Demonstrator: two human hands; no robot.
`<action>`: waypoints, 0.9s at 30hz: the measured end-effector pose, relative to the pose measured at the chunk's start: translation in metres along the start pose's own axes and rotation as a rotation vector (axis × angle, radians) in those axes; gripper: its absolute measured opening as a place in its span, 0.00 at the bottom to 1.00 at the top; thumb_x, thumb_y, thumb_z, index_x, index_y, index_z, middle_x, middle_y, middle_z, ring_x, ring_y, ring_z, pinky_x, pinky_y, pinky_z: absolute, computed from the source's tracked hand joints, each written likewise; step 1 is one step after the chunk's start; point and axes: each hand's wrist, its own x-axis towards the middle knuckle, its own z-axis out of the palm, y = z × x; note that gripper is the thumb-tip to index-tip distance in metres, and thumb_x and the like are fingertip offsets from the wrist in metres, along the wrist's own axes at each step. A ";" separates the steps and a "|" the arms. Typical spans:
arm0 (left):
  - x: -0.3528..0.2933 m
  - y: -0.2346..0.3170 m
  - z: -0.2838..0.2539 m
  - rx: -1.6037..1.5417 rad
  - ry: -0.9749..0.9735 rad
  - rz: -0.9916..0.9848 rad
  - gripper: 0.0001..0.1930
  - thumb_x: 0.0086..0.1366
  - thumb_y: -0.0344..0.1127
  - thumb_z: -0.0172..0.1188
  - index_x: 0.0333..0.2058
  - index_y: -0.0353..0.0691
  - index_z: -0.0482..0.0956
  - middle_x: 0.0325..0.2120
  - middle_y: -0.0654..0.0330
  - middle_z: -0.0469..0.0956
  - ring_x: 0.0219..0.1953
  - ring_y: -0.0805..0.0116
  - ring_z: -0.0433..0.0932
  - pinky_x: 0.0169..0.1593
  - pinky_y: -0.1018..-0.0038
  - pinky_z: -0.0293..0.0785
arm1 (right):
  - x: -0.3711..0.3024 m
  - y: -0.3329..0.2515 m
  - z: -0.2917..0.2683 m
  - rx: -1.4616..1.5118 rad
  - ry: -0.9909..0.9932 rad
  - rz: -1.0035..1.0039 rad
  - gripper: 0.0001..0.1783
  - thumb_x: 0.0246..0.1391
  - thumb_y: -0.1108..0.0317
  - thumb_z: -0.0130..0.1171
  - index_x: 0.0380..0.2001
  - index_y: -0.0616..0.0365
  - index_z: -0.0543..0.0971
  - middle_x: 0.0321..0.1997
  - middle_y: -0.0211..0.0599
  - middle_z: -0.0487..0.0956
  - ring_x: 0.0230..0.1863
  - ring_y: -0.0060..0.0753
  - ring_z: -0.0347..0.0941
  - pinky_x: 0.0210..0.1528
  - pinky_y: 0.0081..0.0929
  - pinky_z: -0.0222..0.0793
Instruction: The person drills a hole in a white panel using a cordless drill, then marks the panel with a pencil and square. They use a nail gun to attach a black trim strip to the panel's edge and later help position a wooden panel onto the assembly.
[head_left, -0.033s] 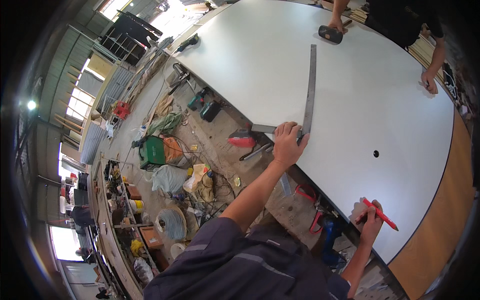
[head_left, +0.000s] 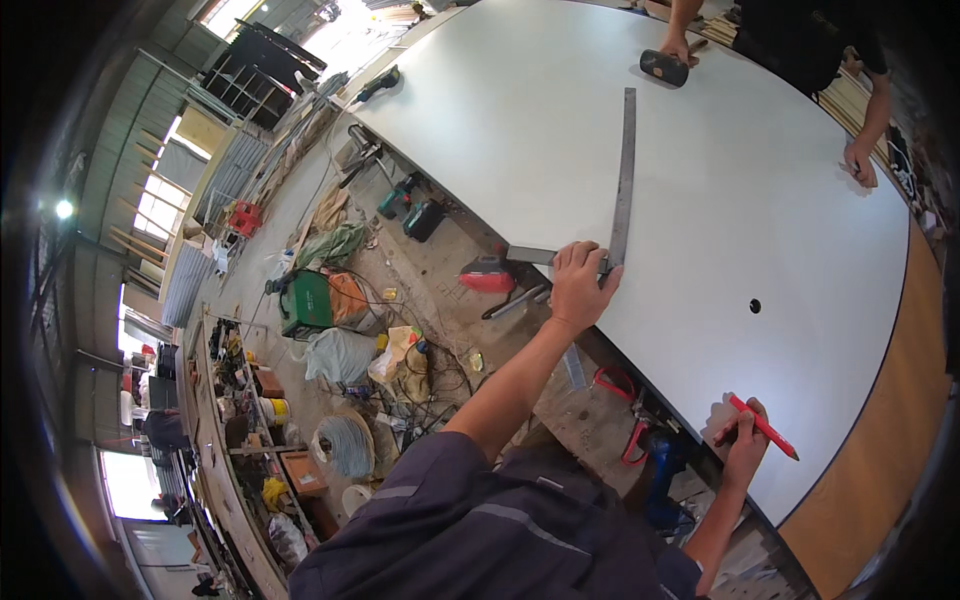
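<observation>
A metal carpenter's square (head_left: 625, 160) lies on the large white panel (head_left: 480, 120). Its long blade runs toward the far side, and its short arm reaches left past the panel's near edge. My left hand (head_left: 580, 285) grips the square at its corner, partly covering it. Near the panel's lower right edge, my right hand (head_left: 745, 445) is closed on a red pencil (head_left: 765, 428), tilted with its tip toward the lower right. A small red patch also shows by those fingers; I cannot make out what it is. A dark round hole (head_left: 755, 306) is in the panel between my hands.
Across the panel, a co-worker's hand (head_left: 680, 45) holds a black mallet (head_left: 664, 68); the other hand (head_left: 859, 163) rests at the edge. A cordless drill (head_left: 400, 195), a green machine (head_left: 305, 303) and a wire coil (head_left: 345, 446) stand left. Wood-toned board (head_left: 880, 440) borders the right.
</observation>
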 end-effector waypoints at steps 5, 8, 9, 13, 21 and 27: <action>0.002 -0.003 -0.002 -0.011 -0.018 0.028 0.21 0.58 0.45 0.72 0.44 0.39 0.81 0.47 0.56 0.78 0.54 0.52 0.72 0.59 0.56 0.66 | 0.002 -0.001 0.002 0.013 0.048 -0.063 0.18 0.72 0.66 0.50 0.59 0.63 0.70 0.25 0.30 0.70 0.20 0.23 0.68 0.23 0.24 0.70; 0.004 -0.004 -0.004 -0.042 -0.042 0.034 0.22 0.58 0.46 0.73 0.44 0.38 0.81 0.47 0.56 0.78 0.54 0.52 0.72 0.59 0.56 0.65 | 0.004 0.007 0.001 0.028 0.095 -0.090 0.18 0.72 0.66 0.51 0.60 0.62 0.70 0.25 0.30 0.70 0.21 0.23 0.68 0.23 0.24 0.70; 0.000 -0.007 -0.006 -0.049 -0.053 0.031 0.22 0.58 0.46 0.73 0.44 0.38 0.81 0.47 0.56 0.77 0.54 0.52 0.72 0.60 0.56 0.64 | 0.003 0.009 0.002 0.028 0.107 -0.087 0.18 0.72 0.66 0.52 0.60 0.61 0.70 0.25 0.30 0.70 0.21 0.23 0.68 0.23 0.24 0.70; -0.002 -0.013 -0.005 -0.084 -0.054 0.046 0.22 0.57 0.45 0.73 0.44 0.37 0.80 0.47 0.56 0.77 0.55 0.52 0.71 0.60 0.56 0.63 | -0.003 0.015 0.006 0.020 0.183 -0.146 0.17 0.71 0.65 0.53 0.58 0.60 0.71 0.25 0.30 0.73 0.20 0.23 0.69 0.22 0.24 0.70; -0.002 -0.020 -0.001 -0.140 -0.042 0.097 0.23 0.58 0.47 0.72 0.43 0.37 0.76 0.42 0.53 0.78 0.51 0.50 0.72 0.63 0.49 0.60 | -0.022 0.026 0.013 -0.003 0.350 -0.208 0.20 0.72 0.62 0.53 0.59 0.62 0.72 0.25 0.31 0.73 0.21 0.25 0.71 0.24 0.25 0.71; 0.015 -0.042 -0.025 -0.309 -0.014 0.003 0.20 0.63 0.45 0.69 0.45 0.36 0.77 0.30 0.57 0.81 0.39 0.51 0.78 0.54 0.54 0.66 | -0.024 0.028 0.025 -0.024 0.421 -0.301 0.19 0.71 0.62 0.53 0.58 0.62 0.73 0.24 0.31 0.74 0.21 0.25 0.71 0.23 0.26 0.69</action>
